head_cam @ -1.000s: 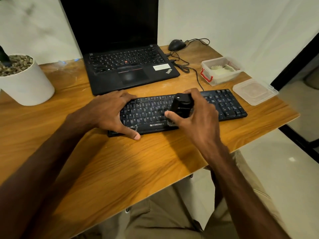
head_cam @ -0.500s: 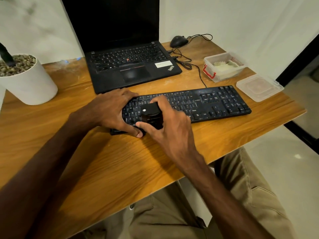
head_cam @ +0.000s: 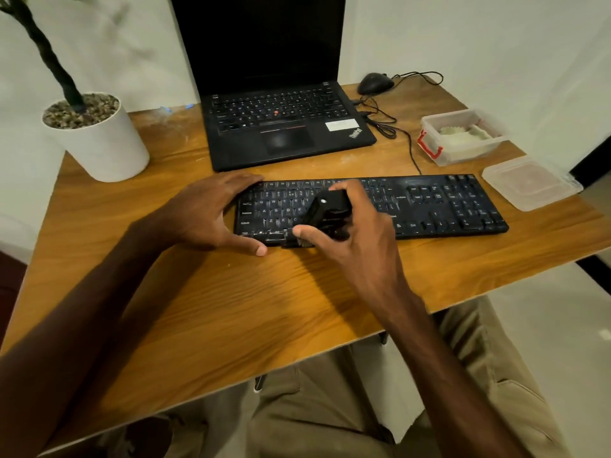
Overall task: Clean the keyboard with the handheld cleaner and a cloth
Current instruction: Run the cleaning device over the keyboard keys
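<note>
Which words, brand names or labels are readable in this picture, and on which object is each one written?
"ThinkPad": on the palm rest of the laptop.
"Q W E R", "A S D F", "Ctrl", "Alt": key legends on the keyboard; the other legends are too small to read.
White sticker on the laptop: text too blurred to read.
Handheld cleaner: no readable text.

Both forearms are bare from the lower edge of the view up to the wrists; no sleeve, watch or band shows on either. The left hand (head_cam: 211, 213) and right hand (head_cam: 357, 239) carry no rings or gloves. The fingers (head_cam: 251, 247) have short, trimmed nails. The person wears khaki trousers (head_cam: 330, 418), loosely creased over the thighs, with a stitched seam along the right leg.
</note>
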Tool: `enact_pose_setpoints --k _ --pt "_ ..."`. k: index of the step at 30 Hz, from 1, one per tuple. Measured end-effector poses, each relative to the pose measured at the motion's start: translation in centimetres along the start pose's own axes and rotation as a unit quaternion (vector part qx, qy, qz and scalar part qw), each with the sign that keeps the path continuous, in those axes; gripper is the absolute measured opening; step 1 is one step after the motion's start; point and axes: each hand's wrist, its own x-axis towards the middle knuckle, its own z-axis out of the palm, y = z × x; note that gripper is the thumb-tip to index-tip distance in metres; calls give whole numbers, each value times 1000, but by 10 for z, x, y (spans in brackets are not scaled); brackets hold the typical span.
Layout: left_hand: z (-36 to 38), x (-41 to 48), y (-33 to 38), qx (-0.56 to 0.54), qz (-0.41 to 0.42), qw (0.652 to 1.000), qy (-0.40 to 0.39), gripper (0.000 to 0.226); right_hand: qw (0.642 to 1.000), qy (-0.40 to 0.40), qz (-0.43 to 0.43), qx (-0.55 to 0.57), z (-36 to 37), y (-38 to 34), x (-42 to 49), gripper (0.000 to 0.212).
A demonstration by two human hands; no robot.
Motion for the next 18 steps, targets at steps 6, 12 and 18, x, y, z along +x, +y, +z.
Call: enact_pose_setpoints --k 6,12,18 --pt "14 -29 -34 -138 -33 990 26 132 999 -20 14 44 -23 6 16 56" --pt "23 -18 -29 -189 -3 981 38 136 996 -73 -2 45 -16 1 21 45" --pt "28 -17 -32 -167 -10 984 62 138 994 -94 -59 3 22 -22 14 52"
